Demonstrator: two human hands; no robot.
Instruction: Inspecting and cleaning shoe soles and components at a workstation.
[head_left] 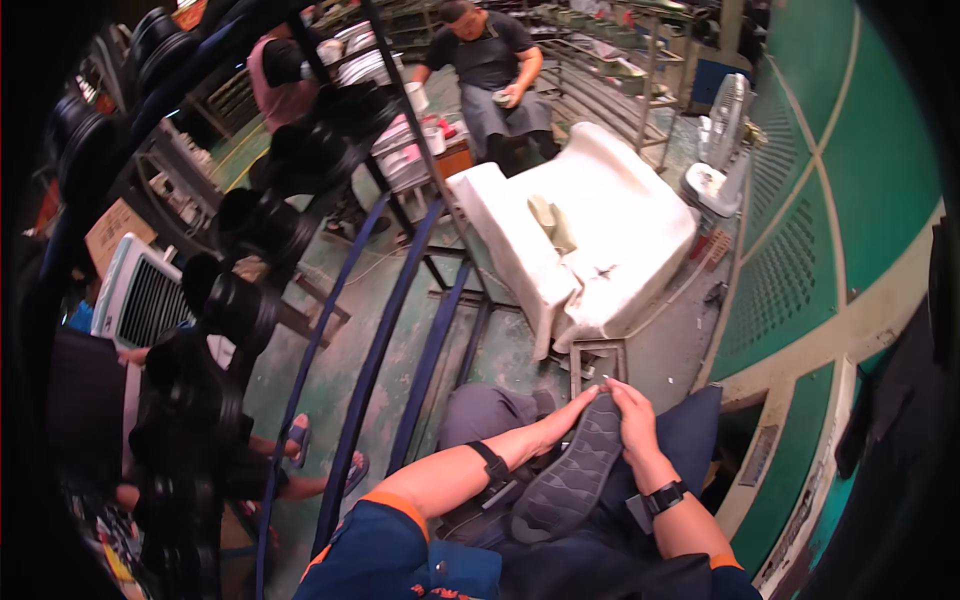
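Observation:
A dark grey shoe [570, 475] with a ridged sole lies sole-up across my lap. My left hand [562, 415] rests flat along its left side, fingers stretched toward the toe. My right hand [632, 420] grips the toe end from the right, fingers curled over the edge. Both wrists wear black bands. My grey-trousered knee [485, 410] sits just left of the shoe.
A large white moulded block [590, 235] stands ahead on the stained floor. Blue metal rails [375, 350] run diagonally at the left beside racks of black round parts [240, 305]. A seated person [490, 75] works at the back. A white fan [720, 140] stands right.

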